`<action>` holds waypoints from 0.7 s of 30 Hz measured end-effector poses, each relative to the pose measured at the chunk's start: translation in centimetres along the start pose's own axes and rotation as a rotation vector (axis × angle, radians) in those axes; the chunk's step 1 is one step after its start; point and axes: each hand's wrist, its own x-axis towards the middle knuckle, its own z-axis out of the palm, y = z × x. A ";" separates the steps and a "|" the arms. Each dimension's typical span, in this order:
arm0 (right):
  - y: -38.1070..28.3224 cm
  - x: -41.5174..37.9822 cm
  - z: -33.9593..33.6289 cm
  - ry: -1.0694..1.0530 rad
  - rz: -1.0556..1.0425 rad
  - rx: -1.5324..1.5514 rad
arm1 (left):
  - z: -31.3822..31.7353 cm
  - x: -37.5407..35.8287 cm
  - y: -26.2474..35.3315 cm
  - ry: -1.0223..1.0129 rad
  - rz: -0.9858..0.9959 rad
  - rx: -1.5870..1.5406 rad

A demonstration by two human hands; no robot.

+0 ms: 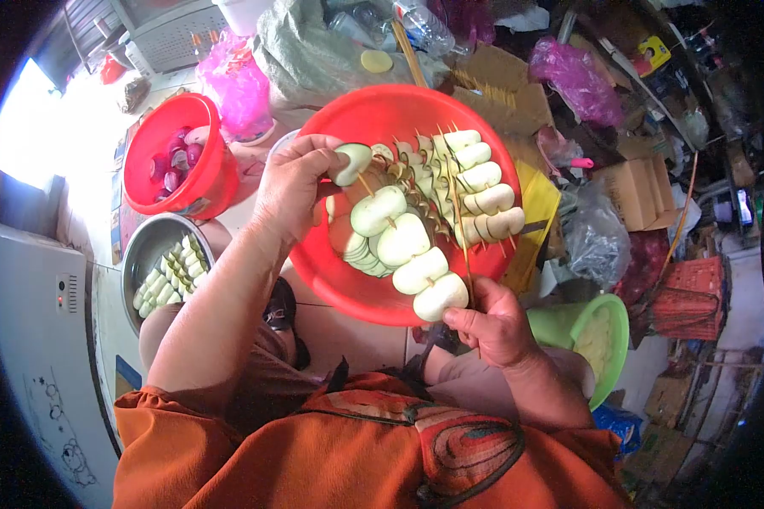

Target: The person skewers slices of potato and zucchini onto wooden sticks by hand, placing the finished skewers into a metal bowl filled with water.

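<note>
My left hand (301,182) pinches a pale eggplant slice (350,165) at the upper end of a bamboo skewer. Several more eggplant slices (403,241) are threaded below it, down towards my right hand (492,322). The right thumb and fingers are closed at the lowest slice, and a bare bamboo skewer (458,216) also sticks up from that hand. Under both hands is a large red basin (382,307). Filled skewers of eggplant slices (488,199) lie in its right side, and loose slices (367,257) are stacked at its left.
At left stand a red bucket (216,182) with purple vegetables (174,170) and a metal bowl (136,254) of filled skewers. A green bucket (615,339) stands by my right knee. Cardboard (637,195), plastic bags (577,81) and a red crate (692,297) clutter the right.
</note>
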 end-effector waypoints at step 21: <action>0.2 -0.2 2.5 0.002 -0.013 0.019 | 0.7 -1.7 -0.4 -0.050 -0.141 -0.103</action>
